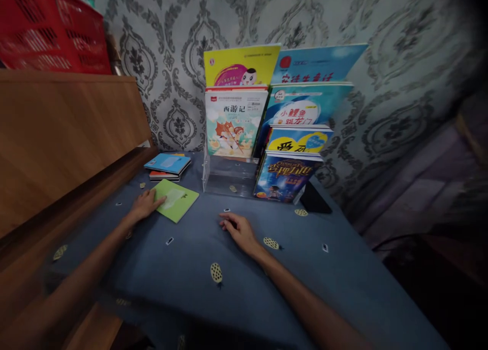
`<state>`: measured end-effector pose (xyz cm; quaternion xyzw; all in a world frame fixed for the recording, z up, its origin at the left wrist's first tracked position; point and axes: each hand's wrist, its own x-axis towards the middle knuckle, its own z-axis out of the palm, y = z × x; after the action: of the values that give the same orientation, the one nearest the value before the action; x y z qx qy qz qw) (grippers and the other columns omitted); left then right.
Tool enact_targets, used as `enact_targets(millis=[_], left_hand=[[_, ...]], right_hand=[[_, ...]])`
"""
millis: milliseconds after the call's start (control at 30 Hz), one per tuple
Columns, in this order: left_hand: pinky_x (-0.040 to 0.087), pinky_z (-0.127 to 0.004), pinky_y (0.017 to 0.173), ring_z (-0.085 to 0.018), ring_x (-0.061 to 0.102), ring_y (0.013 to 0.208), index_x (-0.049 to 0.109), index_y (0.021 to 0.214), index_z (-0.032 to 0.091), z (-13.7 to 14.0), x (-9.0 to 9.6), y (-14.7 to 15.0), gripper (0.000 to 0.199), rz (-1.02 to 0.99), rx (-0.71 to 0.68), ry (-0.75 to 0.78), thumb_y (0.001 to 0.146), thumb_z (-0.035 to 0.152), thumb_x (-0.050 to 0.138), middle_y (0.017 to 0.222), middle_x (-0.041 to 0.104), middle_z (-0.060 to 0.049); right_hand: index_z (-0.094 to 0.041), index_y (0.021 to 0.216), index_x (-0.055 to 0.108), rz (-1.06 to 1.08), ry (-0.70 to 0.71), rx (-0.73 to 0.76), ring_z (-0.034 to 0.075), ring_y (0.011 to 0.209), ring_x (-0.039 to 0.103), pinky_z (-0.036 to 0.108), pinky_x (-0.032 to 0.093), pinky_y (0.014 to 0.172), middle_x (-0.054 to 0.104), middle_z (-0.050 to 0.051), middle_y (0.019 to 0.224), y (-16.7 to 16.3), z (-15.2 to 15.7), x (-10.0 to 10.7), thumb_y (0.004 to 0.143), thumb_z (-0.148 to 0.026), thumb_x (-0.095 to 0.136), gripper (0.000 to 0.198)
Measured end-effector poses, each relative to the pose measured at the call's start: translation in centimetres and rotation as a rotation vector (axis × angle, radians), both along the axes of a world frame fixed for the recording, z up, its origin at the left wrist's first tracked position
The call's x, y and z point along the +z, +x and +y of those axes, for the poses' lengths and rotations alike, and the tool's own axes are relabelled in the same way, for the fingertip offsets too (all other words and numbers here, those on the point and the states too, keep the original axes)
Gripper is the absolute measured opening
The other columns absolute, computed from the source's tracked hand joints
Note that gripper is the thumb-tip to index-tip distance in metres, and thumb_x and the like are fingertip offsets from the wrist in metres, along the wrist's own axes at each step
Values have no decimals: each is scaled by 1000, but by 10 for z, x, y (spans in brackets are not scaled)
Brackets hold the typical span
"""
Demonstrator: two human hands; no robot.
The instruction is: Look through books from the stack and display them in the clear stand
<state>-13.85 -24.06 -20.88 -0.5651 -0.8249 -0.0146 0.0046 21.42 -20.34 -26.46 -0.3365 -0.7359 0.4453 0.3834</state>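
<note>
Resting flat, the left hand has its fingertips on the near corner of the green booklet, which lies on the cloth just beyond them. Thin and light, it looks floppy; pinching an edge should lift it. The right hand lies open, holding nothing.

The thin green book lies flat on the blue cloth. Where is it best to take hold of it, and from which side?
Probably the near right corner of the thin green book, coming from the right. It lies flat, so fingers must slide under an edge; the left hand already rests on its left edge, while the right side lies free on the blue cloth.
</note>
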Motion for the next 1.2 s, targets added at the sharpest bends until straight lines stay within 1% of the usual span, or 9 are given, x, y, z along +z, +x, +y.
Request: enact_targets(millis=[100, 267, 467, 633, 733, 900, 1067, 1133, 1200], left_hand=[[38, -49, 109, -39, 46, 136, 42, 147, 10, 7, -17, -1, 76, 1, -18, 4, 94, 64, 35, 151, 44, -23], [31, -45, 116, -33, 36, 145, 40, 150, 16, -4, -31, -2, 76, -29, -187, 30, 92, 65, 39, 157, 38, -18], [24, -46, 121, -30, 22, 152, 35, 154, 19, -15, -27, 27, 76, -165, -513, -3, 93, 63, 45, 164, 26, -13], [17, -47, 123, -27, 16, 154, 31, 156, 26, -6, -22, 65, 70, -225, -720, -39, 96, 57, 48, 165, 21, -10], [16, -49, 123, -26, 17, 153, 32, 156, 28, 5, -23, 84, 69, -259, -802, -23, 95, 54, 52, 165, 23, -10], [19, -45, 124, -27, 26, 151, 38, 153, 32, 11, -19, 124, 66, -339, -926, 16, 93, 48, 58, 163, 30, -4], [23, -39, 123, -22, 27, 151, 29, 157, 32, 8, -23, 142, 62, -301, -842, 53, 99, 47, 45, 163, 30, 0], [22, -41, 124, -22, 25, 152, 32, 156, 25, 10, -27, 119, 63, -260, -740, 50, 99, 49, 42, 162, 30, -5], [20, -49, 123, -27, 25, 152, 37, 153, 18, 10, -29, 75, 64, -232, -620, 43, 98, 51, 38, 161, 33, -10]], right_hand=[[-18, 107, 71, 8, -8, -5, 18, 72, 71, 33, 58, 71, 76, 5, 84, -1, 0, 0, 87, -22, 50, 30], [-19, 111, 71, -45, 36, -44, 18, 73, 71, 35, 58, 75, 76, 5, 86, 1, -2, 1, 88, -19, 47, 33], [-22, 110, 71, -241, 390, -75, 24, 96, 68, 40, 54, 89, 74, 9, 103, 4, -17, 13, 92, -16, 46, 32], [-18, 112, 69, -338, 659, 52, 25, 93, 65, 40, 52, 86, 71, 12, 98, 4, -32, 21, 96, -15, 44, 30], [-19, 111, 68, -321, 697, 90, 24, 93, 64, 40, 51, 86, 70, 12, 99, 3, -34, 25, 97, -15, 43, 29], [-21, 121, 65, -293, 638, 49, 25, 107, 62, 42, 51, 94, 69, 12, 113, 6, -23, 24, 95, -14, 45, 34], [-16, 129, 61, -379, 534, -76, 30, 129, 54, 53, 42, 109, 62, 17, 135, 15, -5, 4, 93, -23, 50, 38], [-16, 129, 62, -394, 509, -94, 30, 131, 53, 55, 39, 111, 61, 17, 137, 19, 0, -6, 94, -26, 50, 38], [-18, 129, 62, -385, 495, -108, 30, 132, 53, 56, 38, 112, 61, 15, 138, 24, 5, -13, 95, -29, 49, 38]])
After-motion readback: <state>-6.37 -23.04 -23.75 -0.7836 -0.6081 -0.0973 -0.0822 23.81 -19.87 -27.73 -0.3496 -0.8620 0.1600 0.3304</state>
